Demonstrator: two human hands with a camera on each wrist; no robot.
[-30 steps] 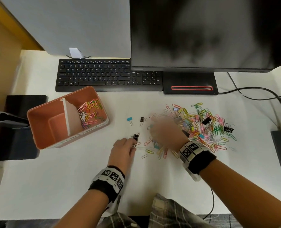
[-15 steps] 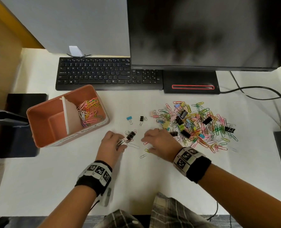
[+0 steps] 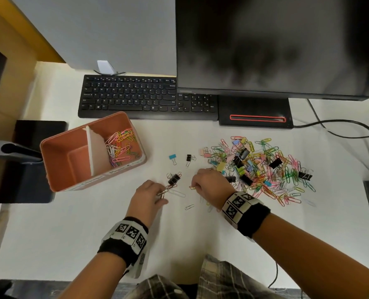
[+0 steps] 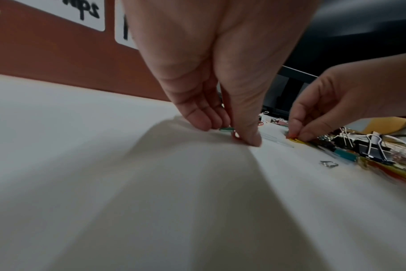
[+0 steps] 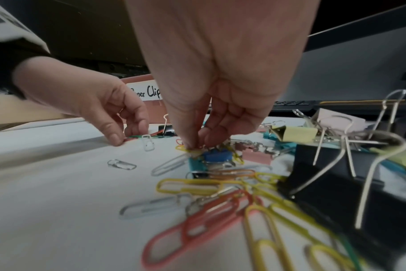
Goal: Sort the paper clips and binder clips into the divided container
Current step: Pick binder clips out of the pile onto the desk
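A salmon divided container (image 3: 58,147) stands at the left of the desk; its right compartment holds coloured paper clips (image 3: 119,148), its left one looks bare. A mixed pile of paper clips and binder clips (image 3: 263,169) lies at the right. My left hand (image 3: 160,194) (image 4: 234,134) pinches red and green paper clips flat on the desk beside a black binder clip (image 3: 173,179). My right hand (image 3: 194,186) (image 5: 195,144) pinches a yellow paper clip (image 5: 182,147) at the pile's left edge. A blue binder clip (image 3: 172,157) and a second black one (image 3: 189,158) lie apart.
A black keyboard (image 3: 136,98) and a dark monitor (image 3: 276,46) on its stand (image 3: 255,113) line the back. Cables (image 3: 341,128) trail at the right. A black pad (image 3: 34,134) and a grey bar (image 3: 11,151) sit left of the container. Loose clips (image 3: 189,207) lie between my hands.
My right hand drew back from the pile toward the near left and now pinches a yellow clip. My left hand slid left and nearer, dragging paper clips away from the black binder clip.
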